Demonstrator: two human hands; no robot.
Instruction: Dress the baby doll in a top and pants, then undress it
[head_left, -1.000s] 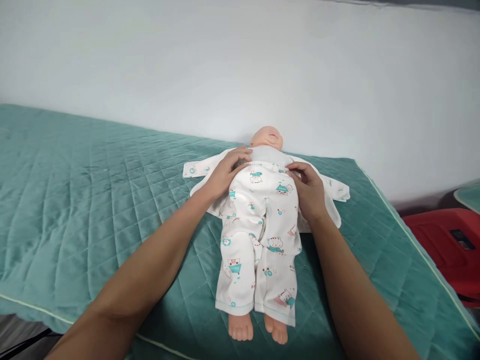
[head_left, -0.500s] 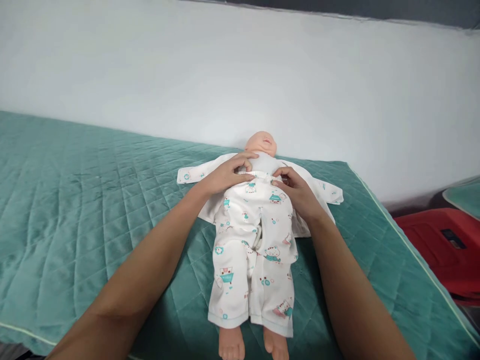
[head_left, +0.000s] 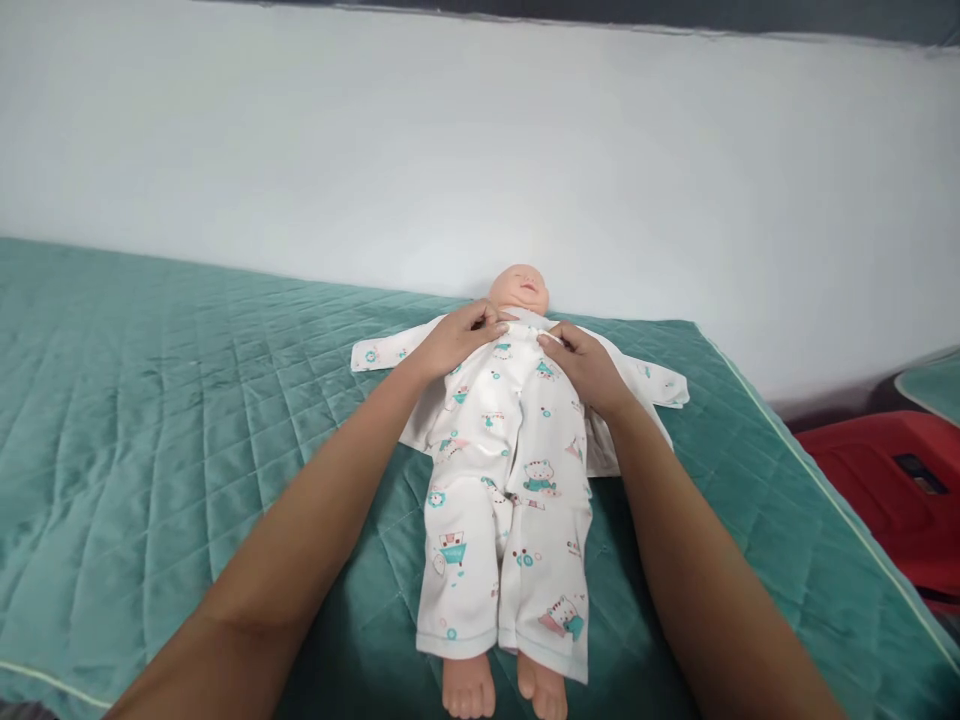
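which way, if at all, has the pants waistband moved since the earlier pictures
Yes: the waistband has moved up the doll, closer to the wall.

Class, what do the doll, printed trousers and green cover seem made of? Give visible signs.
Doll: probably vinyl or soft plastic, smooth with a faint sheen; the toes look moulded. Printed trousers: matt, thin fabric, perhaps cotton, lying in creases. Green cover: quilted cloth, possibly velvety, given its stitched diamond lines and soft sheen.
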